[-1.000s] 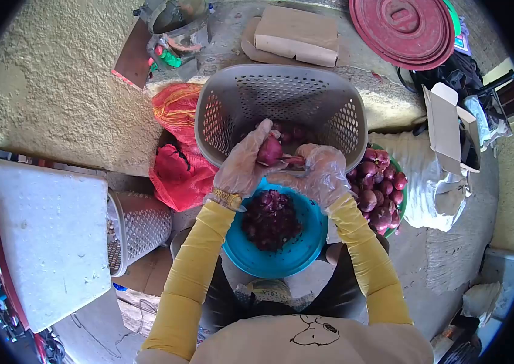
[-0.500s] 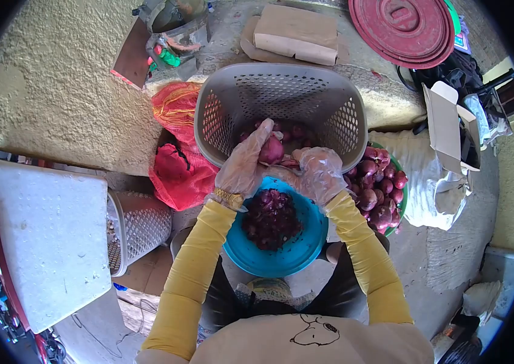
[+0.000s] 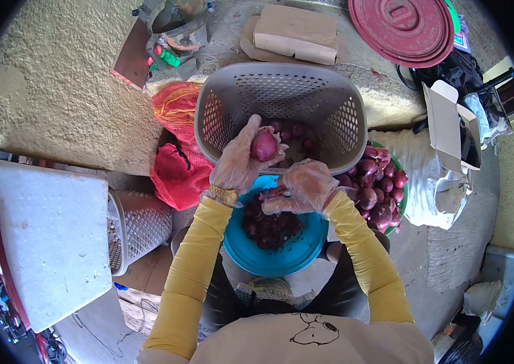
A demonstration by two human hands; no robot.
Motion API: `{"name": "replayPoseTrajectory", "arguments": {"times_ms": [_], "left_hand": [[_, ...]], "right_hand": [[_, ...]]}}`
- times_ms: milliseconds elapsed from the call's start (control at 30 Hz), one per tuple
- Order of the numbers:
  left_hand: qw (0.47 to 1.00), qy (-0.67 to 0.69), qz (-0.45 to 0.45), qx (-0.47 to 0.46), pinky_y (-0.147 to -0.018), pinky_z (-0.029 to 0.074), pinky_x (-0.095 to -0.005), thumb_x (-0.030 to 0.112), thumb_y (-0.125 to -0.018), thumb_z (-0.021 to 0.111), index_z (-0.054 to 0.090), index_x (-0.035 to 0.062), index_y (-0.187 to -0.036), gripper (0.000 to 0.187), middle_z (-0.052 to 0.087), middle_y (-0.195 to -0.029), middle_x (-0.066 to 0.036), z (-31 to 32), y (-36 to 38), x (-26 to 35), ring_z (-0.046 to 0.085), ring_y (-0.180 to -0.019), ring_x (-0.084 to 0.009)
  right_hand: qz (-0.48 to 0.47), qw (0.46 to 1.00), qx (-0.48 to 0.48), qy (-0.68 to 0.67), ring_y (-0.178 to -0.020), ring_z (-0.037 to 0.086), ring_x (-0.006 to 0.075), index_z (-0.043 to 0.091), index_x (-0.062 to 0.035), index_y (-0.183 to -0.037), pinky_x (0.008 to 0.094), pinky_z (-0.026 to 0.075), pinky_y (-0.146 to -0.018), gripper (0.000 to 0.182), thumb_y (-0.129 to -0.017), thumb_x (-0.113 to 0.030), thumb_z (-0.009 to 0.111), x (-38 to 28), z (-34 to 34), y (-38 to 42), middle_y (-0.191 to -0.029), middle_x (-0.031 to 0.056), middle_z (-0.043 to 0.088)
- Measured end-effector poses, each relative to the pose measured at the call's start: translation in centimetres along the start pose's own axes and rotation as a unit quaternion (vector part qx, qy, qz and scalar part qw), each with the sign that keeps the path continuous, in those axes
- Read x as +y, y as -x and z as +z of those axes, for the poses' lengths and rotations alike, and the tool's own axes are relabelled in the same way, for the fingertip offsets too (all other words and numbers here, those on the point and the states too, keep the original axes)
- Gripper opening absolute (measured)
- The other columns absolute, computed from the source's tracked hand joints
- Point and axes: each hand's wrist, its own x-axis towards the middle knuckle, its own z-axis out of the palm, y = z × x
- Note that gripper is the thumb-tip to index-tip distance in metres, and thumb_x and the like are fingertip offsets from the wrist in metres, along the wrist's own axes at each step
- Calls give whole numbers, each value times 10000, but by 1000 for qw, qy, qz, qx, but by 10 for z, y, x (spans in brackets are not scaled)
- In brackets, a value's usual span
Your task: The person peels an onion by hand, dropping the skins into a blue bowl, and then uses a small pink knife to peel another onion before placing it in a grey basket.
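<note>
My left hand point(image 3: 241, 155), in a clear plastic glove, holds a red onion point(image 3: 264, 146) over the near rim of a grey perforated basket point(image 3: 281, 76). More red onions lie in the bottom of that basket. My right hand point(image 3: 305, 187), also gloved, is above a blue basin point(image 3: 248, 258), its fingers curled; what they hold, if anything, I cannot make out. Dark red onion skins point(image 3: 272, 227) lie in the basin. To the right, a green container point(image 3: 404, 200) is heaped with red onions point(image 3: 368, 199).
A red mesh sack point(image 3: 178, 176) lies left of the basket, near a second perforated basket point(image 3: 144, 224) and a white panel point(image 3: 53, 236). Behind are flattened cardboard point(image 3: 296, 30) and a red lid point(image 3: 401, 27). A white sack point(image 3: 427, 194) lies at the right.
My left hand has turned and shifted slightly left, with the onion now in its palm. My right hand has moved down and left over the basin, away from the onion.
</note>
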Motion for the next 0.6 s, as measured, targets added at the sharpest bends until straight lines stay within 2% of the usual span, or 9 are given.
{"name": "replayPoseTrajectory", "arguments": {"times_ms": [133, 200, 300, 433, 500, 567, 600], "left_hand": [[999, 28, 10, -25, -877, 637, -500, 426, -1060, 624, 551, -4, -1270, 484, 635, -1165, -156, 3, 2, 2, 699, -1008, -387], [999, 26, 10, -20, -879, 636, -499, 426, -1068, 609, 550, -9, -1274, 484, 636, -1166, -155, 7, 3, 3, 699, -1008, -392], [1000, -11, 23, -1, -879, 636, -501, 440, -1071, 598, 545, -9, -1285, 501, 629, -1185, -162, 9, 4, 3, 702, -993, -393], [999, 3, 11, -35, -885, 632, -519, 427, -1061, 623, 527, -4, -1311, 508, 616, -1221, -175, -1, 0, 2, 699, -1002, -400], [999, -5, 12, -38, -892, 629, -526, 427, -1057, 630, 523, -7, -1317, 517, 612, -1225, -181, 2, 3, 3, 696, -1012, -404], [999, 3, 21, 24, -912, 622, -534, 436, -1055, 629, 531, -12, -1323, 531, 623, -1199, -192, 13, 9, 4, 693, -1031, -405], [1000, 3, 21, 24, -912, 622, -534, 436, -1055, 629, 531, -12, -1323, 531, 623, -1199, -192, 13, 9, 4, 693, -1031, -405]], "right_hand": [[32, 999, -39, -5, -795, 707, 414, 773, -108, -795, 509, 550, -723, 729, -773, -829, 671, -7, 1, -3, -805, 157, 729], [6, 1000, -1, -10, -795, 709, 411, 771, -110, -779, 514, 543, -713, 743, -775, -844, 656, -5, 1, 0, -801, 164, 726], [-5, 1000, -1, -4, -801, 709, 413, 769, -114, -772, 515, 542, -713, 711, -776, -819, 681, -5, -6, 1, -803, 160, 728], [17, 1000, 17, -2, -816, 710, 410, 767, -115, -791, 507, 544, -727, 698, -767, -809, 699, -3, -1, -1, -804, 151, 730], [4, 998, 57, -21, -815, 707, 413, 762, -109, -805, 506, 545, -733, 707, -761, -812, 703, 1, 2, 0, -790, 155, 722], [12, 998, 64, 2, -804, 705, 412, 760, -108, -805, 507, 544, -734, 709, -762, -813, 702, 1, 1, 1, -781, 154, 718], [20, 997, 71, 25, -794, 704, 411, 758, -107, -806, 508, 543, -736, 711, -764, -814, 701, 0, -1, 1, -773, 153, 713]]}}
